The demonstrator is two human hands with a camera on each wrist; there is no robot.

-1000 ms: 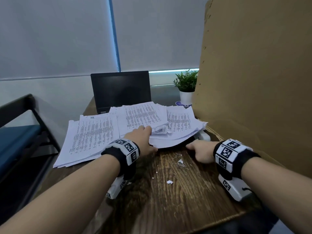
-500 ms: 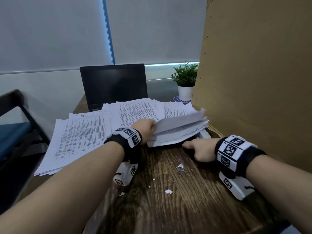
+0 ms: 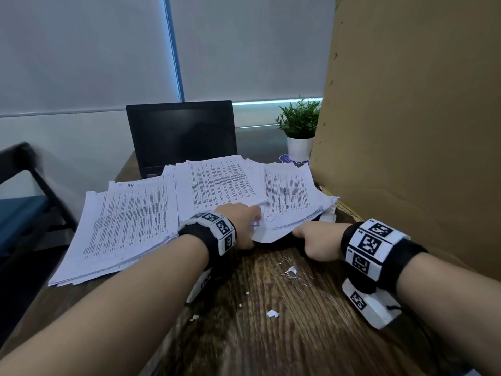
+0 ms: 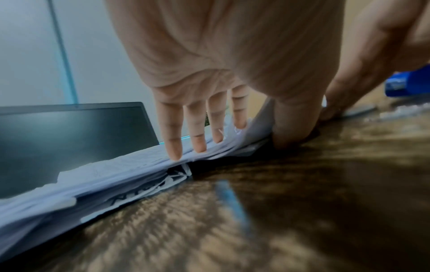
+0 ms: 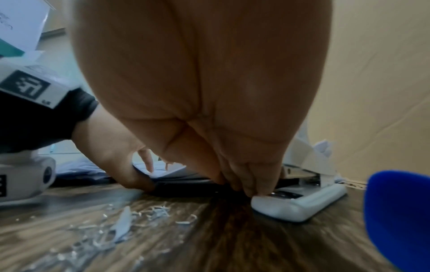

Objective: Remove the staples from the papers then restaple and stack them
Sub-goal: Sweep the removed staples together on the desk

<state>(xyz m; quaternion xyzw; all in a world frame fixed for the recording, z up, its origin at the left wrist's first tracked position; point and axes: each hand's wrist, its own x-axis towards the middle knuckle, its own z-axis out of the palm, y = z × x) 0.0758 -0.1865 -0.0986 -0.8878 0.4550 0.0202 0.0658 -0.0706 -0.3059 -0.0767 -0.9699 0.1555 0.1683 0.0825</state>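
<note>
Now the left hand [image 3: 244,226] pinches the near corner of the white printed paper pile [image 3: 292,202] on the dark wooden desk [image 3: 284,335]; the right hand [image 3: 317,244], fingers curled, presses a white stapler [image 5: 300,204] beneath that corner

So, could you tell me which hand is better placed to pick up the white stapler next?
Probably the right hand: its fingertips already touch the stapler, while the left hand is pinching the papers.

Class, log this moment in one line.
left hand: pinches papers edge | right hand: fingertips at stapler, grip unclear | loose staples on table
</note>
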